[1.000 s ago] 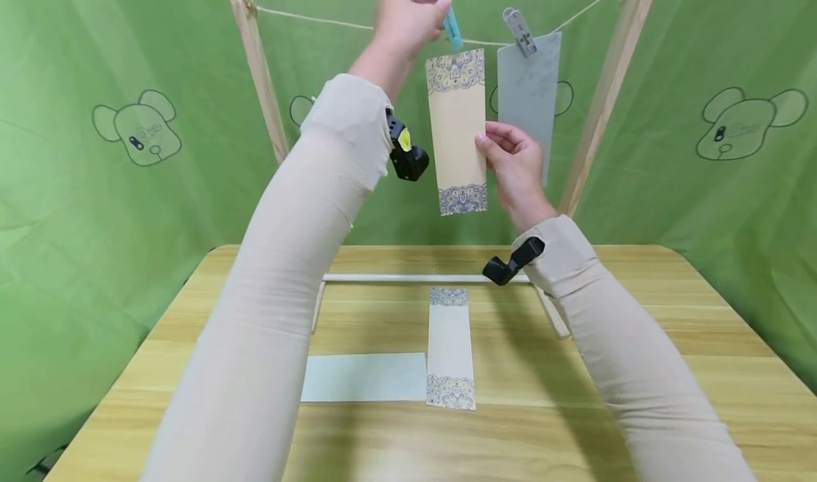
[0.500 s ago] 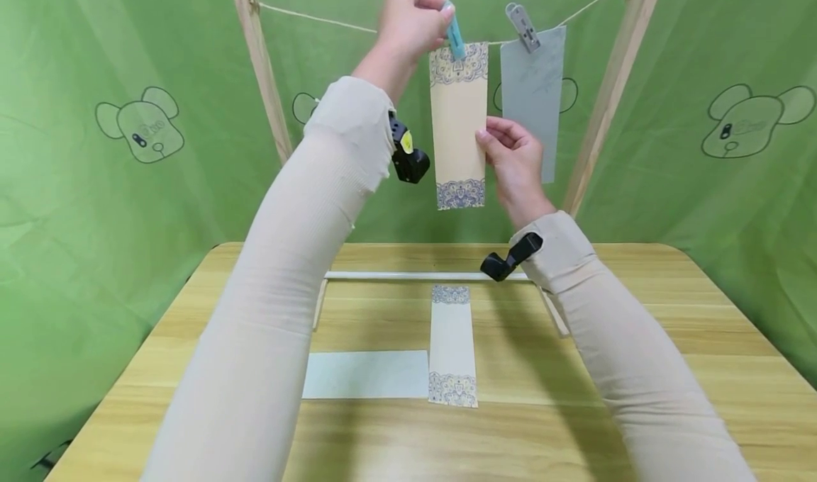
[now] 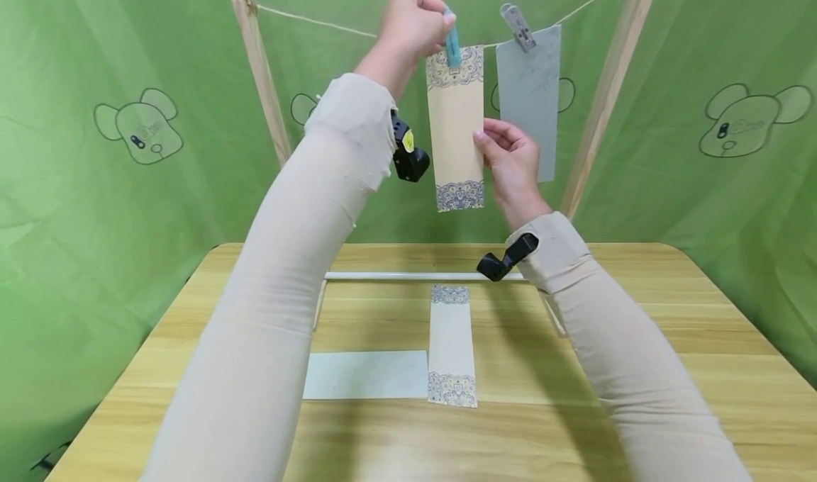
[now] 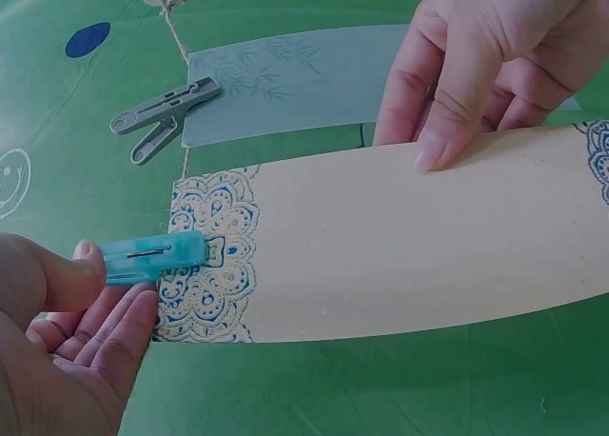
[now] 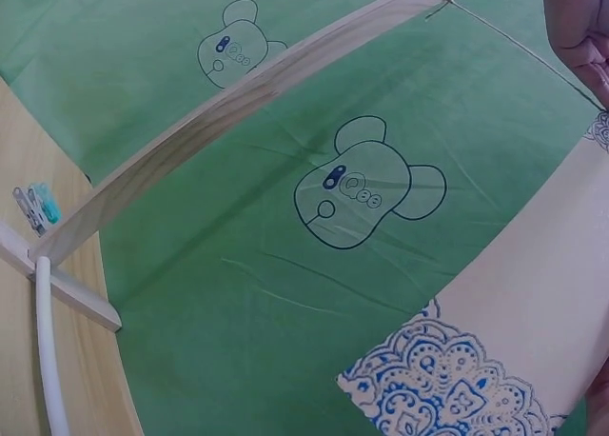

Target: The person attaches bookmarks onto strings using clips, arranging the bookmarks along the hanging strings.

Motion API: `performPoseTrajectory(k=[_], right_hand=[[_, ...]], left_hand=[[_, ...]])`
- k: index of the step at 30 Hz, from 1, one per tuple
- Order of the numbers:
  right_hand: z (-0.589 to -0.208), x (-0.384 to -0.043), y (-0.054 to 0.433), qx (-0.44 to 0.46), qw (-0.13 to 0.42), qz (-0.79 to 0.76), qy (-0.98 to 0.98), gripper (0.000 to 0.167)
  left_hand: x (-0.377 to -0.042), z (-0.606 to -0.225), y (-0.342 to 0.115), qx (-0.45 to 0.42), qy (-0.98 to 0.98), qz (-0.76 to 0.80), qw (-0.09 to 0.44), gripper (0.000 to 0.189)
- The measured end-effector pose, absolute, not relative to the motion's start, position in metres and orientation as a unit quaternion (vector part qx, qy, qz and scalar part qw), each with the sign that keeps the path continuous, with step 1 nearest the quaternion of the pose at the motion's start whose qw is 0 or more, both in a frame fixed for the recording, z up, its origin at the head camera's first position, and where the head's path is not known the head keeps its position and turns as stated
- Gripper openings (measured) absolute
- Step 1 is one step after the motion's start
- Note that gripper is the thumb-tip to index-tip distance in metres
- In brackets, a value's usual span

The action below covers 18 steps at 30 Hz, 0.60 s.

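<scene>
My left hand (image 3: 411,28) pinches a teal clothespin (image 3: 452,42) between thumb and fingers. The clothespin's tip lies over the patterned top end of a cream paper card (image 3: 456,124), which is up at the string (image 3: 313,21). My right hand (image 3: 513,163) pinches that card by its right edge, thumb on the front face. In the left wrist view the clothespin (image 4: 157,255) reaches onto the card's blue lace-like border. To the right, a grey clothespin (image 3: 518,28) holds a blue-grey card (image 3: 526,85) on the same string.
Two wooden posts (image 3: 260,71) carry the string, joined below by a white rod (image 3: 402,276). On the wooden table (image 3: 574,411) lie a patterned white card (image 3: 451,344) and a pale blue card (image 3: 367,376). Several clothespins (image 5: 36,208) sit beside a post's foot.
My left hand has come down, bringing the teal clothespin from above the cream card onto its top end. The card's top has risen to the string. My right hand keeps its hold.
</scene>
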State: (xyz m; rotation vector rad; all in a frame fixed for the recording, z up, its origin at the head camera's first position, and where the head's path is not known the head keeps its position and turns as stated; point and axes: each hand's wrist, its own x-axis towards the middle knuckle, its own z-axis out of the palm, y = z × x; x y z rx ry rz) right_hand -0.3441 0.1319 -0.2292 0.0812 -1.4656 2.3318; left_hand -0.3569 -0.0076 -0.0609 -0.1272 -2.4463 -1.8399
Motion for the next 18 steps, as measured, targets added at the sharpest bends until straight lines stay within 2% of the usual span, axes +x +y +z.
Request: performPoseTrajectory(k=[10, 18], right_hand=[[-0.2295, -0.3444, 0.1298, 0.032, 0.198, 0.827, -0.526, 0.018], [-0.2310, -0.3447, 0.1334, 0.028, 0.194, 0.827, -0.527, 0.018]], left_hand=[[-0.3588, -0.0622, -0.0111, -0.044, -0.800, -0.598, 0.032, 0.021], [-0.3564, -0.0622, -0.0124, -0.055, -0.797, -0.601, 0.002, 0.032]])
